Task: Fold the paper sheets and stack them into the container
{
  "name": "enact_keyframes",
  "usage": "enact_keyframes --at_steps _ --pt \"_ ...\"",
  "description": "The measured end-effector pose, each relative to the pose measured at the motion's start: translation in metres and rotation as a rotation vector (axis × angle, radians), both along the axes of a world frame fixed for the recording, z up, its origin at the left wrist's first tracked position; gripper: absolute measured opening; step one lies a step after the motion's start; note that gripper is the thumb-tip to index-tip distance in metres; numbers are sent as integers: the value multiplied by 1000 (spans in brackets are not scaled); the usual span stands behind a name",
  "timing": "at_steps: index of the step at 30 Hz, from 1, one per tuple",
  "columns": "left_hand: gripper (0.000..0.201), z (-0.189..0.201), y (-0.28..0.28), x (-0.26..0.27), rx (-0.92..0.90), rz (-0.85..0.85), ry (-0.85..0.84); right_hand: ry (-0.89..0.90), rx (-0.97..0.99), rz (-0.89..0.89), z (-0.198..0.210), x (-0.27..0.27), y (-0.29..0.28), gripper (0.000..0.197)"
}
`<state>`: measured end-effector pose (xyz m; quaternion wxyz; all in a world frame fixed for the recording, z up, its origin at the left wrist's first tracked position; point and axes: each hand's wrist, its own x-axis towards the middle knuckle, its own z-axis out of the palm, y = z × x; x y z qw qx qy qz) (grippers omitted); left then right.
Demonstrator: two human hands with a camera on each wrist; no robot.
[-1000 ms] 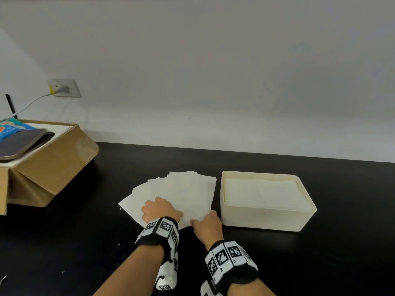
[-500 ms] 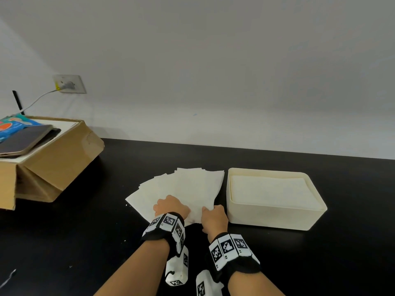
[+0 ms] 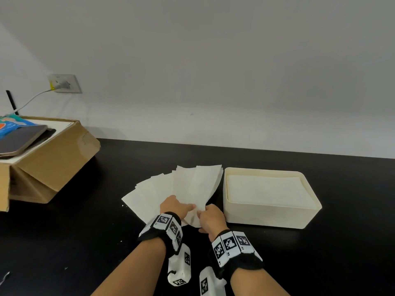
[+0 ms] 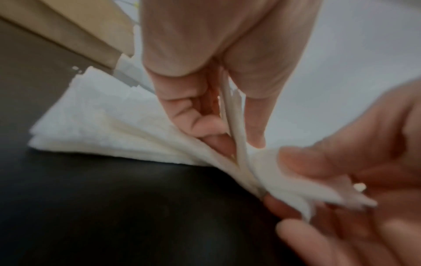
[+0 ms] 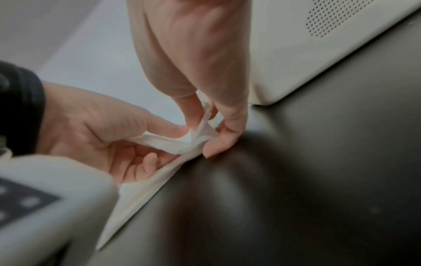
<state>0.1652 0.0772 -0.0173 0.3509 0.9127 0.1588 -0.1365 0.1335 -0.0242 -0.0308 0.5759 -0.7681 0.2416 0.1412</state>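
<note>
A fanned pile of white paper sheets lies on the black table, just left of a cream container that holds folded sheets. Both hands meet at the pile's near corner. My left hand pinches the lifted corner of the sheets between thumb and fingers. My right hand pinches the same corner from the right side, its fingers curled round the paper. The container's wall stands just beyond the right hand.
An open cardboard box holding a phone and a blue packet sits at the left. A wall socket with a cable is behind it. The white wall runs along the table's far edge. Bare black tabletop lies in front.
Both hands have drawn together at the pile's near corner and lifted it in a pinch. The camera view has shifted slightly left, so the pile and container appear further right.
</note>
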Motion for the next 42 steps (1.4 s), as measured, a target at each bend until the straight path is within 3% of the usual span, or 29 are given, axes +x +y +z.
enact_keyframes --at_steps 5,8,11,14,19,24,32,38,42 --pt "38 8 3 -9 -140 -27 -43 -36 -35 45 0 -9 -2 26" --pt "37 19 10 -17 -233 15 -95 -48 12 83 10 -16 1 42" --pt "28 33 21 -30 -445 92 -149 -74 47 140 19 -22 4 62" --pt "22 51 26 -51 -744 151 -220 -78 180 62 35 -35 2 73" --pt "20 68 17 -89 -1050 211 -296 -35 520 37 59 -71 -2 61" --pt "23 77 -6 -122 -1298 171 -263 33 426 53 69 -114 -11 70" --pt "34 77 -28 -162 -1304 48 -166 -160 536 -26 87 -158 -55 34" --pt "39 65 -47 -193 -1301 -34 -104 -321 722 -148 88 -187 -76 36" --pt "41 52 -54 -205 -1267 -60 -15 -302 805 -251 79 -204 -91 32"
